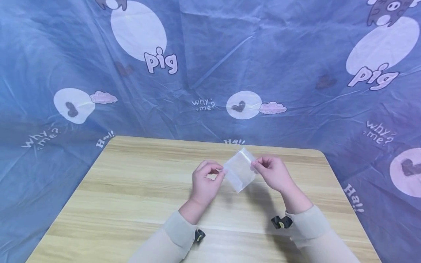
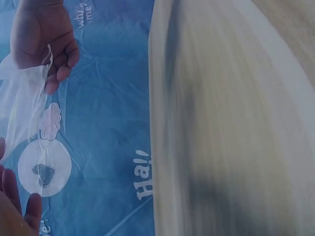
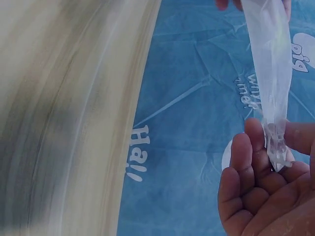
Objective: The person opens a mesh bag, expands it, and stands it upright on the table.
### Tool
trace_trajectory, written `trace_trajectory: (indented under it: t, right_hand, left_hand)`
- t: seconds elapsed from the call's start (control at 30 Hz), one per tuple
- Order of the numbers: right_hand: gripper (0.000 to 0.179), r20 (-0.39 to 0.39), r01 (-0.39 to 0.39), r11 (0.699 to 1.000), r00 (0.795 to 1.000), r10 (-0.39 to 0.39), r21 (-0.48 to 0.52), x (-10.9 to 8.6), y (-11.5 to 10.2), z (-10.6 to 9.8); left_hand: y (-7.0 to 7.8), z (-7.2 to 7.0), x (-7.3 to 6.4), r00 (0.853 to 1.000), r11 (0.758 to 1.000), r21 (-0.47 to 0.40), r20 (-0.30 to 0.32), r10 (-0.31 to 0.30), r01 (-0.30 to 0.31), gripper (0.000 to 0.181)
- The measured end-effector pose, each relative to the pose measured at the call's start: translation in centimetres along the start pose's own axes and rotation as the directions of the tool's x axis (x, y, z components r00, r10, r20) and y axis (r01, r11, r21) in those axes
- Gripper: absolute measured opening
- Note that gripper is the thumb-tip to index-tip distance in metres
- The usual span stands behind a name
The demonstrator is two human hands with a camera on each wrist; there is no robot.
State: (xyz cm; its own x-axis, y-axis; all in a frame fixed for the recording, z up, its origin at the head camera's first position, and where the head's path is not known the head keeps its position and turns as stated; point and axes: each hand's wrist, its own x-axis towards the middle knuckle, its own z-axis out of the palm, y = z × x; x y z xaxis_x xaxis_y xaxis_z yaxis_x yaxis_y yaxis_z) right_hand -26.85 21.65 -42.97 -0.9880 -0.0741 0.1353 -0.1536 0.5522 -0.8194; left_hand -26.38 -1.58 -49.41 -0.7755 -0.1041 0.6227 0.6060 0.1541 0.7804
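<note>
A small see-through plastic bag (image 1: pixel 237 171) is stretched between both hands above the table, tilted cornerwise, with a shiny strip along its upper right side. My left hand (image 1: pixel 205 182) pinches its left edge between thumb and forefinger. On the opposite side, my right hand (image 1: pixel 274 173) grips the edge by the shiny strip. Seen from the right wrist, the bag (image 3: pixel 269 64) hangs edge-on, its bunched end between the thumb and fingers of the right hand (image 3: pixel 266 187). The left wrist view shows only part of the left hand (image 2: pixel 17 209). No contents are visible in the bag.
Beneath the hands lies a light wood-grain table (image 1: pixel 138 190). A blue printed cloth (image 1: pixel 210 65) hangs behind its far edge and along the sides. Dark straps with small devices sit at both wrists, at the sleeve cuffs.
</note>
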Motion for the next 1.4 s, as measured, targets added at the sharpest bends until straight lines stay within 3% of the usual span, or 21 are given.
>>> trace_trajectory:
  t: [0.1, 0.27, 0.4, 0.5, 0.63, 0.8, 0.9, 1.03, 1.13, 1.27, 1.4]
  right_hand:
    - [0.019, 0.015, -0.011, 1.000, 1.000, 0.011, -0.005, -0.1, 0.0, 0.0]
    - [0.019, 0.040, -0.009, 1.000, 0.999, 0.009, -0.016, -0.2, -0.3, 0.2]
    - [0.019, 0.062, -0.017, 0.999, 0.998, 0.019, -0.033, -0.3, -0.3, 0.2]
    - [0.019, 0.071, -0.030, 0.999, 0.997, 0.032, -0.039, -0.2, -0.2, 0.3]
    - [0.021, 0.077, -0.050, 0.998, 0.996, 0.052, -0.031, -0.1, 0.0, 0.2]
    - [0.021, 0.057, -0.049, 0.998, 0.997, 0.050, -0.030, -0.2, 0.1, 0.0]
    - [0.020, 0.028, -0.025, 0.999, 0.999, 0.026, -0.035, -0.2, 0.1, 0.0]
    - [0.016, 0.000, 0.010, 0.999, 1.000, -0.010, -0.052, -0.2, -0.1, 0.2]
    - [0.013, -0.010, 0.048, 0.996, 0.999, -0.049, -0.071, -0.3, -0.2, 0.5]
    - [0.010, -0.021, 0.114, 0.988, 0.993, -0.117, -0.100, -0.5, -0.3, 0.9]
    - [0.006, -0.027, 0.210, 0.965, 0.976, -0.217, -0.159, -0.6, -0.1, 1.3]
  left_hand:
    - [0.0, -0.1, 0.1, 0.995, 0.993, 0.060, -0.016, 0.103, -0.102, 0.014]
    - [-0.2, -0.3, 0.2, 0.977, 0.958, 0.187, 0.029, 0.213, -0.215, 0.012]
    - [-0.3, -0.4, 0.1, 0.963, 0.918, 0.292, 0.076, 0.258, -0.269, 0.010]
    - [-0.4, -0.4, 0.0, 0.962, 0.905, 0.327, 0.094, 0.255, -0.272, 0.009]
    - [-0.5, -0.5, 0.0, 0.975, 0.929, 0.303, 0.127, 0.182, -0.213, 0.010]
    - [-0.9, -1.0, -0.1, 0.984, 0.978, 0.203, 0.181, 0.001, -0.039, 0.021]
    - [-1.0, -1.3, 0.0, 0.978, 0.984, 0.175, 0.197, -0.065, 0.030, 0.023]
    - [-1.2, -1.3, 0.2, 0.973, 0.977, 0.199, 0.199, -0.115, 0.075, 0.019]
    - [-1.2, -1.2, 0.4, 0.960, 0.962, 0.238, 0.209, -0.186, 0.134, 0.013]
    - [-1.1, -1.0, 0.6, 0.922, 0.930, 0.290, 0.245, -0.301, 0.227, 0.012]
    - [-1.1, -0.8, 0.6, 0.888, 0.898, 0.345, 0.270, -0.373, 0.272, 0.015]
